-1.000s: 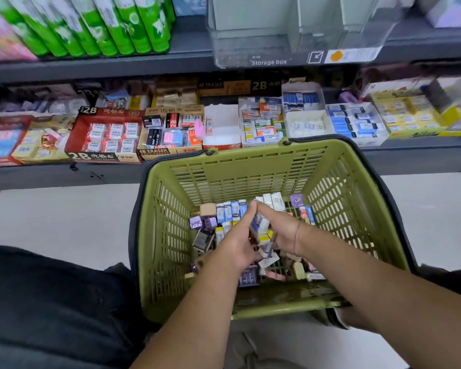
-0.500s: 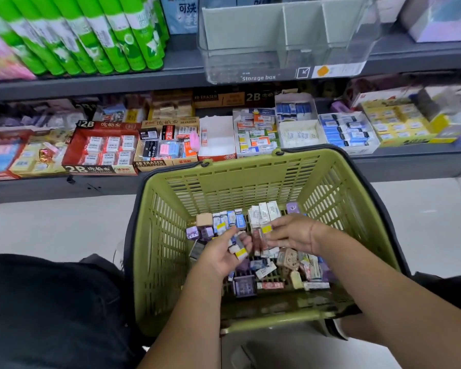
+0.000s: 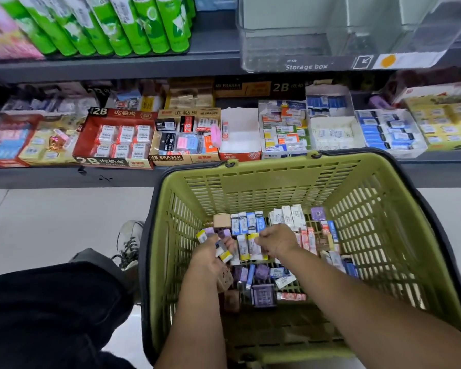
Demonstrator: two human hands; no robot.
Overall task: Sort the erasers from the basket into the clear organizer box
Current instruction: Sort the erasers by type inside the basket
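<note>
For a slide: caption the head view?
Left hand and right hand grip erasers in the green basket; clear organizer box sits above.

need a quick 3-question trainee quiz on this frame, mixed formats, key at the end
1. True or false: the clear organizer box stands on the floor beside the basket.
2. Where are the left hand and right hand? A) inside the basket, among the erasers; B) at the organizer box; C) on the shelf cartons.
3. Fill in: the box's label reads "Storage ___".
Key: 1 false, it stands on the upper shelf; 2 A; 3 box.
</note>
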